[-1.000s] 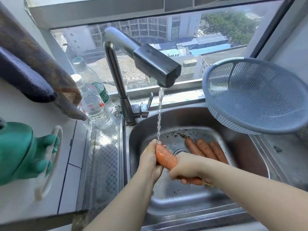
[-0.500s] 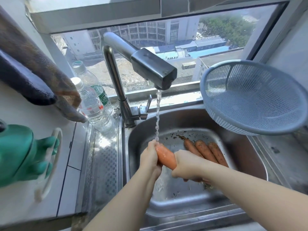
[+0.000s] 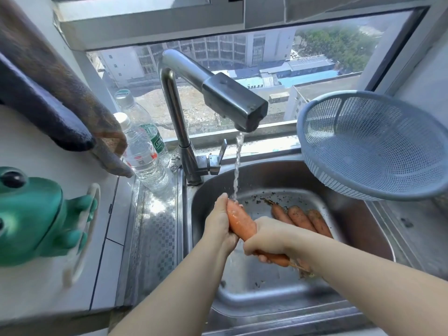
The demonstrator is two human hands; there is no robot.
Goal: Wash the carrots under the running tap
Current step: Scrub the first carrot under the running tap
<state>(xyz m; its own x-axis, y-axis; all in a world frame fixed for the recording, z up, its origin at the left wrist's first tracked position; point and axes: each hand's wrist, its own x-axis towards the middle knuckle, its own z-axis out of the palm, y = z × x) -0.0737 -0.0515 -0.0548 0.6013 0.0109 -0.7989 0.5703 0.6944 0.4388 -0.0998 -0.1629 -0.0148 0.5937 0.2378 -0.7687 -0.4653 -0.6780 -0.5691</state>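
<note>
Little changes: left hand (image 3: 218,223) and right hand (image 3: 269,238) still clasp the wet orange carrot (image 3: 241,223) under the steel tap's stream (image 3: 237,166), rinsing unfinished.

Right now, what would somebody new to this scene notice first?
In the centre, the left hand and right hand grip an orange carrot under the running steel tap. Behind them, three muddy carrots lie in the sink. A blue colander sits tilted at the sink's right side, and a green frog figure is at far left.
</note>
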